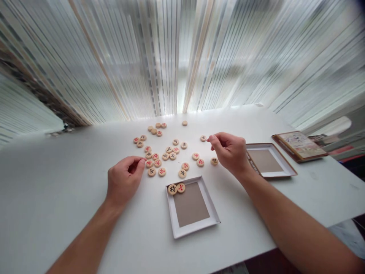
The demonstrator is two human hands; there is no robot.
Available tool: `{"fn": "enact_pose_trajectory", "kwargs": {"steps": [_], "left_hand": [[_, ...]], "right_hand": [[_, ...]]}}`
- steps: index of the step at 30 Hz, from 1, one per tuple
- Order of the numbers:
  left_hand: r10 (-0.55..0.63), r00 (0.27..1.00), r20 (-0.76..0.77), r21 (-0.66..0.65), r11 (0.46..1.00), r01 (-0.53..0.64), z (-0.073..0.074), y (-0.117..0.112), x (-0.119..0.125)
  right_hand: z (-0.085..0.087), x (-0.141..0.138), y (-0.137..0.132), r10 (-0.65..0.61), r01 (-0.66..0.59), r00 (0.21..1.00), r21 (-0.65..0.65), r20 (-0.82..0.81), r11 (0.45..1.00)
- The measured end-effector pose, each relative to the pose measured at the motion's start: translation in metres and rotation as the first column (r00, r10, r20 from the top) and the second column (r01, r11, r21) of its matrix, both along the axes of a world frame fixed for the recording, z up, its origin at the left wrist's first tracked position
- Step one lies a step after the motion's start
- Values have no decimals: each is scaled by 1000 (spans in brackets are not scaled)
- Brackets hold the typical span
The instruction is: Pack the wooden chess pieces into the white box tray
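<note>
My left hand (pixel 125 177) is closed, thumb and forefinger together at the left edge of a red-marked xiangqi piece (pixel 149 163). Whether it grips anything there is hidden. On the right, my right hand (pixel 229 150) is curled, its fingertips close beside a black-marked xiangqi piece (pixel 203 138); what they hold, if anything, cannot be seen. Several round wooden pieces lie loose between the hands, some face down. Nearer me is an open shallow box tray (pixel 190 232), with a black-marked piece (pixel 172 189) and a red-marked piece (pixel 181 187) side by side in its far left corner.
A second shallow box part (pixel 268 161) with a brown rim lies beyond my right forearm. Next to it, a printed box or book (pixel 302 145) rests near the right side of the white table (pixel 62 198). Striped curtains (pixel 171 57) hang along the far edge.
</note>
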State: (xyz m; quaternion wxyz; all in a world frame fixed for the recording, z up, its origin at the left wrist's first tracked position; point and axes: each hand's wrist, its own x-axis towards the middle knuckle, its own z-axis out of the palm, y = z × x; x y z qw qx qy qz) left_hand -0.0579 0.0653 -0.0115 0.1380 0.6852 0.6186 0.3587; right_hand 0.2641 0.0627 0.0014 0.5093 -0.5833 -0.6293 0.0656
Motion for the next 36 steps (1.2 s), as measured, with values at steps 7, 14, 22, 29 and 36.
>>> {"fn": "enact_pose_trajectory", "kwargs": {"steps": [7,14,22,29,36], "left_hand": [[3,999,43,9,1000,-4,-2,5,2],[3,999,52,16,1000,-4,-8,7,1],[-22,999,42,11,1000,22,-8,7,3],[-30,999,40,19,999,30,-8,6,2],[-29,999,26,14,999,29,-6,7,1]], "right_hand": [[-9,4,6,2,-2,1000,-5,19,1000],[-14,0,1,105,-106,992,6,74,994],[-10,-14,-11,253,-253,942,-30,222,967],[-8,-22,-19,321,-324,901,-42,293,945],[-2,-13,-13,146,-151,954,-2,264,989]]}}
